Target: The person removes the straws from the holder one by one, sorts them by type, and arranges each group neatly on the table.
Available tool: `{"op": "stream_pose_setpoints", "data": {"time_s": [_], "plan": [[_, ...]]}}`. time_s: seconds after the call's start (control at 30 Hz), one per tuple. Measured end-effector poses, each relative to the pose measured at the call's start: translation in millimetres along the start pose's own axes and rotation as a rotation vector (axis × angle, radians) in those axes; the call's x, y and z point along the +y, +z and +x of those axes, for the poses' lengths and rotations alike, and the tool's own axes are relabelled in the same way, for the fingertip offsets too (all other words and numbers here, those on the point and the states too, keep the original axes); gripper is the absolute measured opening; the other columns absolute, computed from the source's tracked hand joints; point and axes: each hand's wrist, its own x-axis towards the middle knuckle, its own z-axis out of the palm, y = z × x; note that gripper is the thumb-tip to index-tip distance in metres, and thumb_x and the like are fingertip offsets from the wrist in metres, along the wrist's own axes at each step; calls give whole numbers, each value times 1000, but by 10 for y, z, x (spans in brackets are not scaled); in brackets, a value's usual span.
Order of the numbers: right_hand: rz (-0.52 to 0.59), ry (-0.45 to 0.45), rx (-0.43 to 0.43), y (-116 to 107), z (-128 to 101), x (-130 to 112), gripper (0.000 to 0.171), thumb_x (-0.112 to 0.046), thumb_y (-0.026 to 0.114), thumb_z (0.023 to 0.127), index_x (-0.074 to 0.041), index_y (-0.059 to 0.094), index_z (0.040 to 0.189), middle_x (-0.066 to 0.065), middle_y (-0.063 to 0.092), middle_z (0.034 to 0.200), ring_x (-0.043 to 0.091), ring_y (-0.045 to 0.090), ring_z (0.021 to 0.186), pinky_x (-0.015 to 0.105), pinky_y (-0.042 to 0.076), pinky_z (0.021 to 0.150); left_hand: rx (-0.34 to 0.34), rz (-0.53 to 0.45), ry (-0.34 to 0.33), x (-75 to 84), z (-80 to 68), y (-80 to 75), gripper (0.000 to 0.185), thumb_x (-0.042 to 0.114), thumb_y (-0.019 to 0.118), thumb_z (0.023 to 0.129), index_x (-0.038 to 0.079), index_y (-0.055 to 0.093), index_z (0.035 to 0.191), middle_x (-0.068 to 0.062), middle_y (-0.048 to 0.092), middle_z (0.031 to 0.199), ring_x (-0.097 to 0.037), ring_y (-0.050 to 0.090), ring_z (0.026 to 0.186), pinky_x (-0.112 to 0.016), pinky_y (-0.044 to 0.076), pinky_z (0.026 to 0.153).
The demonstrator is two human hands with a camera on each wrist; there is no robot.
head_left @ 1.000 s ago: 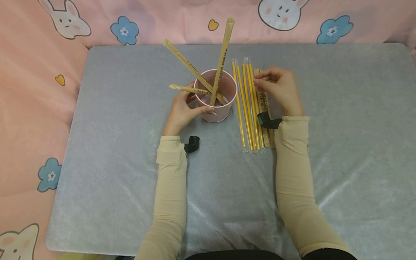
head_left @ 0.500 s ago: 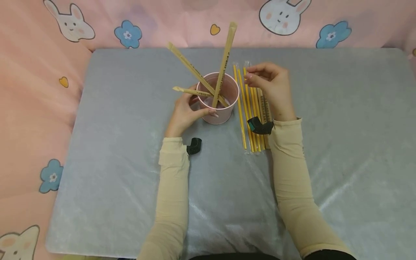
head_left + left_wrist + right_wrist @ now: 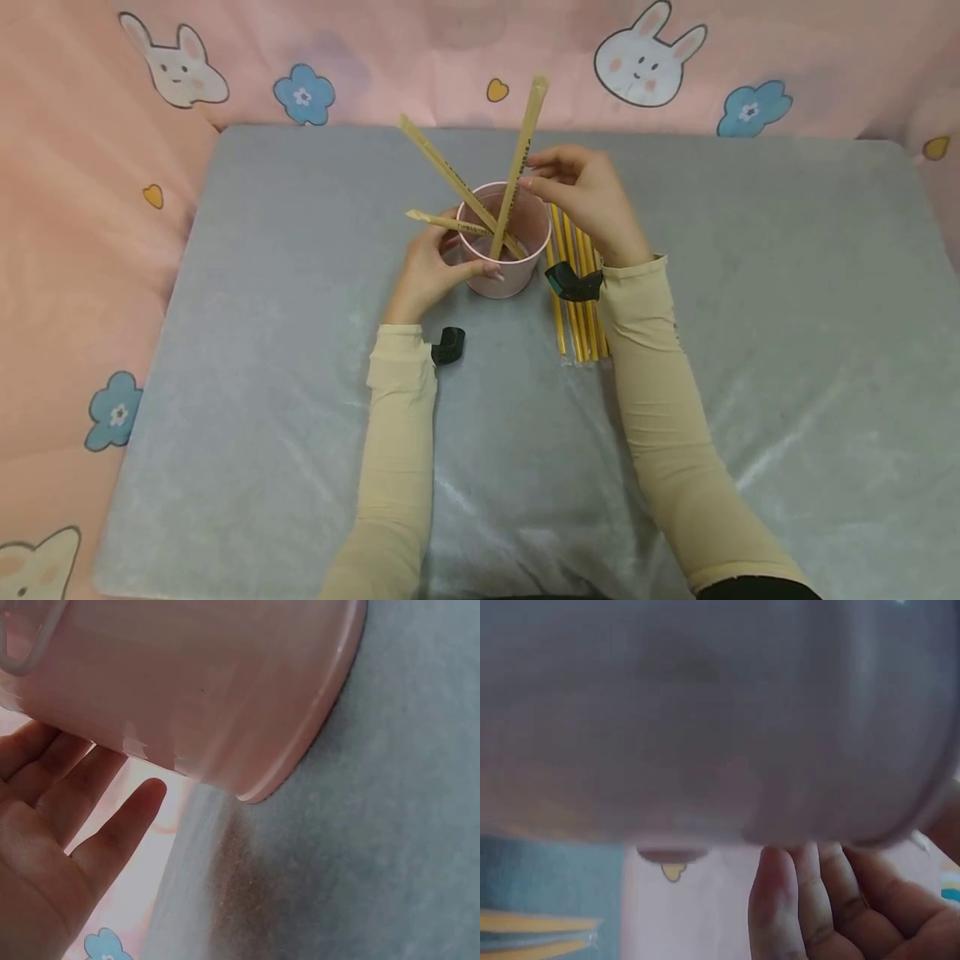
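Both hands work at the cup [image 3: 501, 267] — left [image 3: 427, 271] cradles it, right hand's [image 3: 581, 196] pinch unclear.

Soft, even light; both wrist views are blurred close-ups.

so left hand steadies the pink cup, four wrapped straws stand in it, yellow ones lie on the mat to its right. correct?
Not four. The head view shows three wrapped straws in the pink cup. The rest holds: the left hand steadies the cup and the yellow straws lie on the mat to its right.

Grey table [image 3: 262, 350]: pink cup [image 3: 501, 279], yellow straws [image 3: 577, 321] lying beside it.
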Motion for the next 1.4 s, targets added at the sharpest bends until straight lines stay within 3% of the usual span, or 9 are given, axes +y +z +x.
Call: {"op": "stream_pose_setpoints", "data": {"time_s": [0.3,0.43,0.57,0.77,0.9,1.0,1.07,1.17,1.4], "plan": [[63,-38,50,123,73,38,16,-2,68,84,7,68,98,4,65,82,20,60,78,25,50,75,-3,9,14,-16,-32,-5,72,8,84,70,6,51,135,-7,53,133,-17,51,120,-23,40,102],[115,-98,88,141,67,53,12,-1,69,84,7,69,92,2,66,81,16,60,76,25,49,72,3,4,21,-11,-22,6,73,6,84,70,5,51,135,-8,52,134,-17,50,121,-24,39,102],[197,-179,156,98,-11,108,10,0,70,82,8,69,87,-1,66,77,15,60,72,24,49,69,6,2,11,-23,-20,38,74,5,84,69,4,50,135,-9,52,133,-17,51,120,-24,40,102],[313,-221,270,-14,-202,138,12,0,72,80,10,68,85,3,68,77,17,61,71,25,52,72,11,27,-45,-29,-21,47,75,6,84,69,1,49,135,-12,50,136,-23,52,120,-23,40,101],[390,-251,314,-70,-242,50,12,1,73,79,11,67,85,7,67,77,18,61,70,26,53,72,27,24,-41,-27,-16,19,73,3,84,69,-2,49,133,-13,50,136,-24,51,120,-23,40,101],[378,-300,358,-136,-280,10,6,4,71,79,9,68,82,6,67,75,18,61,68,26,53,70,21,16,-29,-22,-15,28,72,2,83,69,-2,50,132,-13,51,134,-23,51,120,-23,39,102],[362,-327,371,-156,-297,-12,2,6,69,80,4,70,81,5,68,75,18,61,68,27,54,70,24,12,-27,-29,-18,15,71,2,83,69,-2,50,132,-13,51,134,-23,51,120,-23,39,102],[348,-367,385,-188,-340,-25,11,8,66,81,-1,71,78,5,68,75,18,62,67,28,54,70,16,16,-31,-37,-17,7,72,3,83,70,-1,50,133,-12,51,134,-22,51,120,-24,40,102],[443,-381,379,-229,-465,-69,2,11,68,79,10,66,77,11,68,74,20,63,66,29,55,70,3,10,-27,-44,3,-2,74,1,82,70,-1,47,135,-13,50,135,-22,50,121,-24,39,102]]}}
